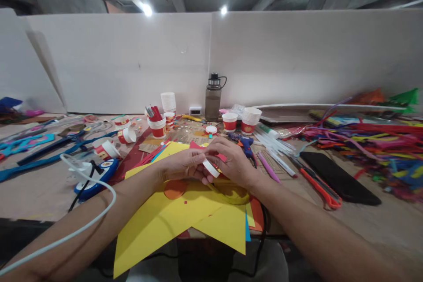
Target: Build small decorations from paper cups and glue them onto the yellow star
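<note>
Both hands meet over a pile of yellow paper sheets (185,216) at the table's middle. My left hand (183,165) and my right hand (233,163) are closed round a small white roll of tape (210,168), held between their fingertips. An orange paper circle (175,188) lies on the yellow sheet just below my left hand. Red paper (194,145) peeks out behind the fingers.
Red-and-white paper cups (229,121) and a stack of them (250,120) stand behind, with a grey water bottle (213,97). A blue glue gun (245,143), an orange cutter (319,187), a black phone (339,177) and pipe cleaners (380,145) lie right. A white cable (82,224) crosses my left arm.
</note>
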A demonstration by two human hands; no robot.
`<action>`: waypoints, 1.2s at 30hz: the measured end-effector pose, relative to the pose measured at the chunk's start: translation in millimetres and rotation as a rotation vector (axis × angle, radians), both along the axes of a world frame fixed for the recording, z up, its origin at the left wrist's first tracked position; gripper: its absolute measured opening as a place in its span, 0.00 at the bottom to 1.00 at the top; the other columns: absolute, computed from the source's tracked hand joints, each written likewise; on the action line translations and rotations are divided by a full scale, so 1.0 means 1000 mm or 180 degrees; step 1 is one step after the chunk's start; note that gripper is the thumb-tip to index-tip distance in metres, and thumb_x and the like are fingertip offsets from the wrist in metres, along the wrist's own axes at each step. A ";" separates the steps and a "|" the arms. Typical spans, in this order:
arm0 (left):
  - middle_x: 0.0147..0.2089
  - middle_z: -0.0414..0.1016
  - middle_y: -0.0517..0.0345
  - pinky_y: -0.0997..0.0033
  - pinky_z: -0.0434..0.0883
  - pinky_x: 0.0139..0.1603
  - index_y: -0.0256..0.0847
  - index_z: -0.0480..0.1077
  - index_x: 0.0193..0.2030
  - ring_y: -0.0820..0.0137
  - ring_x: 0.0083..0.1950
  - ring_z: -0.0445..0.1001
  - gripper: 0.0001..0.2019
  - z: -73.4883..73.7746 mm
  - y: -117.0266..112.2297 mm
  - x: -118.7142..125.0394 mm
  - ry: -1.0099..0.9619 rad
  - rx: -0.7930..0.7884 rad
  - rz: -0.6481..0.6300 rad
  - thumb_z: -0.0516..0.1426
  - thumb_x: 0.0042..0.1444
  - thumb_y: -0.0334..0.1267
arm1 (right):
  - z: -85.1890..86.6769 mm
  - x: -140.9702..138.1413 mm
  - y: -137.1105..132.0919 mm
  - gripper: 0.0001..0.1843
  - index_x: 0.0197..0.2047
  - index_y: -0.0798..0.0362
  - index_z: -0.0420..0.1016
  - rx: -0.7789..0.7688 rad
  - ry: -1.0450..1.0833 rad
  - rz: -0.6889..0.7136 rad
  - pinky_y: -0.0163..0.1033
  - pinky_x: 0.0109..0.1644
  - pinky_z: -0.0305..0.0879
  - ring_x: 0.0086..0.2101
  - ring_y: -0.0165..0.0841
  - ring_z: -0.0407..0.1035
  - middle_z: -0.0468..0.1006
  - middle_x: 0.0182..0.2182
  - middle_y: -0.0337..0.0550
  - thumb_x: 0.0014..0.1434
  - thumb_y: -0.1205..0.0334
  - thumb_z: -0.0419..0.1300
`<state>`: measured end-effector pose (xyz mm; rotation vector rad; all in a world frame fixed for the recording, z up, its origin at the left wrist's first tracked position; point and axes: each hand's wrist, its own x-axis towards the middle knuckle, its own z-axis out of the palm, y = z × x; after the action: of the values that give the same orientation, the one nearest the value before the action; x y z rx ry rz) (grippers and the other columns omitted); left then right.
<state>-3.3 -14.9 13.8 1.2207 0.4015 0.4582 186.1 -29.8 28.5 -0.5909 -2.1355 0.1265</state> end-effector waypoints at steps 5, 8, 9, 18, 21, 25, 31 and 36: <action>0.40 0.78 0.45 0.65 0.74 0.41 0.36 0.74 0.48 0.64 0.39 0.77 0.22 0.000 0.008 -0.006 -0.0412 -0.0038 0.0263 0.62 0.51 0.48 | 0.010 0.011 0.001 0.07 0.43 0.53 0.73 -0.0402 -0.0252 -0.0270 0.38 0.43 0.66 0.38 0.32 0.69 0.76 0.37 0.45 0.63 0.65 0.56; 0.39 0.78 0.46 0.66 0.75 0.42 0.33 0.73 0.48 0.66 0.38 0.77 0.20 0.004 0.015 -0.010 -0.0793 -0.0242 0.0849 0.61 0.54 0.46 | 0.013 0.023 -0.002 0.08 0.44 0.53 0.74 -0.0505 -0.0380 -0.0544 0.38 0.43 0.66 0.39 0.32 0.69 0.77 0.38 0.45 0.63 0.66 0.55; 0.39 0.79 0.46 0.68 0.75 0.42 0.32 0.74 0.47 0.67 0.38 0.77 0.19 0.006 0.017 -0.011 -0.0910 -0.0368 0.1069 0.60 0.54 0.46 | 0.013 0.028 -0.004 0.08 0.43 0.53 0.74 -0.0523 -0.0490 -0.0644 0.38 0.44 0.66 0.39 0.33 0.70 0.77 0.38 0.45 0.63 0.66 0.55; 0.36 0.79 0.46 0.72 0.74 0.36 0.32 0.74 0.37 0.69 0.35 0.77 0.14 0.016 0.028 -0.013 -0.1282 -0.0751 0.2412 0.58 0.57 0.45 | -0.007 0.043 -0.035 0.20 0.57 0.48 0.70 -0.1176 -0.2387 -0.0804 0.50 0.52 0.65 0.48 0.43 0.68 0.73 0.49 0.51 0.62 0.58 0.56; 0.36 0.79 0.45 0.72 0.73 0.33 0.32 0.74 0.39 0.68 0.34 0.77 0.17 0.015 0.029 -0.014 -0.1202 -0.0722 0.2443 0.57 0.58 0.47 | -0.006 0.040 -0.036 0.24 0.61 0.50 0.66 -0.1227 -0.2530 -0.0742 0.50 0.53 0.65 0.48 0.44 0.67 0.71 0.51 0.53 0.60 0.61 0.57; 0.35 0.79 0.44 0.72 0.73 0.31 0.32 0.73 0.44 0.68 0.33 0.78 0.18 0.015 0.032 -0.016 -0.1192 -0.0685 0.2501 0.55 0.59 0.48 | 0.000 0.036 -0.034 0.26 0.60 0.51 0.65 -0.1220 -0.2560 -0.0618 0.48 0.50 0.66 0.47 0.43 0.67 0.71 0.48 0.53 0.58 0.66 0.56; 0.35 0.80 0.48 0.75 0.72 0.30 0.35 0.73 0.47 0.70 0.33 0.77 0.17 0.018 0.037 -0.019 -0.1493 -0.0637 0.2687 0.56 0.59 0.45 | 0.001 0.038 -0.035 0.35 0.64 0.55 0.61 -0.1175 -0.2589 -0.0861 0.47 0.46 0.67 0.44 0.45 0.68 0.72 0.46 0.56 0.51 0.64 0.60; 0.38 0.80 0.49 0.77 0.72 0.34 0.37 0.72 0.48 0.71 0.37 0.78 0.14 0.017 0.040 -0.017 -0.1789 -0.0518 0.2829 0.58 0.59 0.42 | -0.002 0.045 -0.030 0.33 0.62 0.44 0.65 -0.1019 -0.2044 -0.0899 0.45 0.46 0.67 0.43 0.42 0.69 0.74 0.42 0.50 0.53 0.71 0.56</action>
<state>-20.7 25.3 30.7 0.6543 0.4669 1.4593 230.7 -59.9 26.8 -1.2478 -2.6329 0.1344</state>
